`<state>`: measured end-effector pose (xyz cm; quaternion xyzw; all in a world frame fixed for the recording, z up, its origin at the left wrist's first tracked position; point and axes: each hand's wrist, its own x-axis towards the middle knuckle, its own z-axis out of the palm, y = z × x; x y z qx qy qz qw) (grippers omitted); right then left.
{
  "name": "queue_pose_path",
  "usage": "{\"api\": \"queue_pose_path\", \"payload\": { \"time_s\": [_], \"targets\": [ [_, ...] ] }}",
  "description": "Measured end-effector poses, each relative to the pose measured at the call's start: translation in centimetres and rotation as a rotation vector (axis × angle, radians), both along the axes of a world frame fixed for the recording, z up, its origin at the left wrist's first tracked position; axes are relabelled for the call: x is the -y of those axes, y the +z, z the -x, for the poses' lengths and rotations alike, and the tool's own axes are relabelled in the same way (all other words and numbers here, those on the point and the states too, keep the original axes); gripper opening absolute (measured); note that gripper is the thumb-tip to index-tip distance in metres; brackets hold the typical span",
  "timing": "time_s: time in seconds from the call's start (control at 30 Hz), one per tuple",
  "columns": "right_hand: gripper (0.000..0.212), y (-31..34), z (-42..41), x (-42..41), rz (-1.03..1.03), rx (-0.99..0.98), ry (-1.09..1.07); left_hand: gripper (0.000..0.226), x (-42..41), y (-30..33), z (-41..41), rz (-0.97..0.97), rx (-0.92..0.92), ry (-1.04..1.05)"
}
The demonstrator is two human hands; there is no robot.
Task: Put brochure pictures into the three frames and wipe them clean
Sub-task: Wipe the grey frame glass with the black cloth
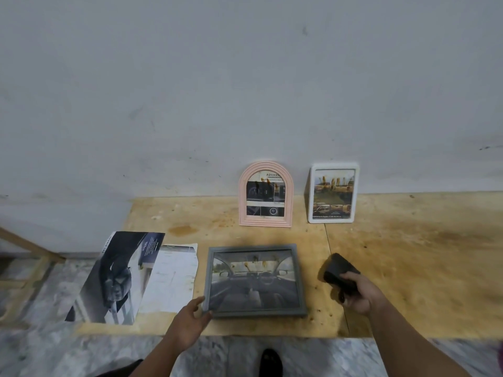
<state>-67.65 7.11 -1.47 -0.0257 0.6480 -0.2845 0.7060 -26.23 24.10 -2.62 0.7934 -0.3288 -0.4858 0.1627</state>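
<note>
A grey rectangular frame (pixel 255 280) with a car-interior picture lies flat on the plywood board; brown smears mark its glass near the top. My left hand (pixel 190 321) holds its near left corner, thumb on the edge. My right hand (pixel 359 293) grips a dark cloth (pixel 339 270) just right of the frame, above the board. A pink arched frame (pixel 266 194) and a white frame (pixel 332 193) stand against the wall, each with a brochure picture and brown smears on the glass.
A car brochure (pixel 117 278) and a torn white page (pixel 171 278) lie left of the grey frame. The plywood board (pixel 408 268) rests on a marble floor (pixel 54 349). A wooden stand (pixel 24 248) sits at far left. My foot (pixel 270 361) is below.
</note>
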Motion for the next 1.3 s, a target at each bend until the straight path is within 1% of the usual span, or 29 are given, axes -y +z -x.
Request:
{"api": "queue_pose_path", "payload": {
  "time_s": [0.07,0.1,0.17,0.2,0.23,0.3,0.33,0.37,0.43,0.53,0.6,0.73,0.8,0.83,0.9,0.93,0.97,1.03,1.07,1.17,1.3],
  "targets": [
    [0.008,1.4,-1.5,-0.8,0.012,0.122,-0.012,0.060,-0.1,0.2,-0.5,0.008,0.019,-0.014],
    [0.008,1.9,-2.3,-1.3,0.010,0.181,-0.032,0.059,-0.1,0.3,-0.6,0.011,0.027,-0.019],
    [0.017,2.3,-4.0,-2.2,0.015,0.293,-0.069,0.056,0.0,0.6,-0.9,0.025,0.036,-0.028],
    [0.024,2.2,-4.8,-2.7,0.027,0.331,-0.074,0.056,0.0,0.7,-1.0,0.031,0.044,-0.038],
    [0.037,2.1,-5.6,-3.1,0.035,0.337,-0.064,0.056,0.0,0.8,-1.0,0.036,0.050,-0.048],
    [0.078,1.5,-6.9,-3.9,0.037,0.344,-0.044,0.055,-0.3,1.0,-0.9,0.053,0.054,-0.073],
    [0.087,1.2,-7.6,-4.3,0.019,0.388,-0.022,0.054,-0.5,1.0,-0.9,0.064,0.049,-0.087],
    [0.081,1.4,-8.4,-4.9,-0.002,0.404,0.012,0.054,-0.8,0.9,-0.8,0.071,0.039,-0.102],
    [0.059,1.8,-10.2,-6.2,-0.033,0.381,0.077,0.056,-1.6,0.7,-0.6,0.062,0.016,-0.123],
    [0.044,1.5,-12.4,-8.5,-0.056,0.315,0.196,0.058,-3.2,0.1,-0.5,0.045,-0.018,-0.119],
    [0.028,1.3,-13.5,-10.2,-0.075,0.249,0.297,0.056,-4.5,-0.2,-0.5,0.036,-0.037,-0.123],
    [0.018,0.9,-15.4,-13.0,-0.024,-0.026,0.560,0.054,-6.9,-0.4,-0.8,0.032,-0.073,-0.129],
    [0.024,1.0,-16.0,-14.1,0.040,-0.176,0.703,0.056,-7.8,0.0,-1.1,0.027,-0.061,-0.151],
    [0.036,1.1,-16.1,-14.5,0.085,-0.233,0.773,0.057,-8.1,0.1,-1.3,0.026,-0.050,-0.161],
    [0.066,1.5,-16.6,-14.8,0.186,-0.348,0.930,0.058,-8.4,0.4,-1.5,0.029,-0.018,-0.180],
    [0.069,1.9,-16.9,-14.9,0.217,-0.389,0.985,0.058,-8.5,0.7,-1.6,0.034,0.001,-0.192],
    [0.060,2.4,-17.1,-15.1,0.236,-0.430,1.012,0.057,-8.6,0.9,-1.7,0.040,0.014,-0.205],
    [0.035,2.9,-17.4,-15.4,0.253,-0.468,0.991,0.056,-8.8,1.2,-1.8,0.061,0.040,-0.248],
    [0.030,2.7,-17.4,-15.5,0.235,-0.462,0.944,0.056,-9.0,1.3,-1.8,0.072,0.056,-0.273],
    [0.026,3.0,-17.2,-16.6,0.156,-0.350,0.800,0.056,-9.6,1.3,-1.7,0.088,0.066,-0.310],
    [0.019,5.0,-17.7,-19.1,0.111,-0.174,0.644,0.053,-10.0,1.4,-1.3,0.110,0.086,-0.357]
  ]
}}
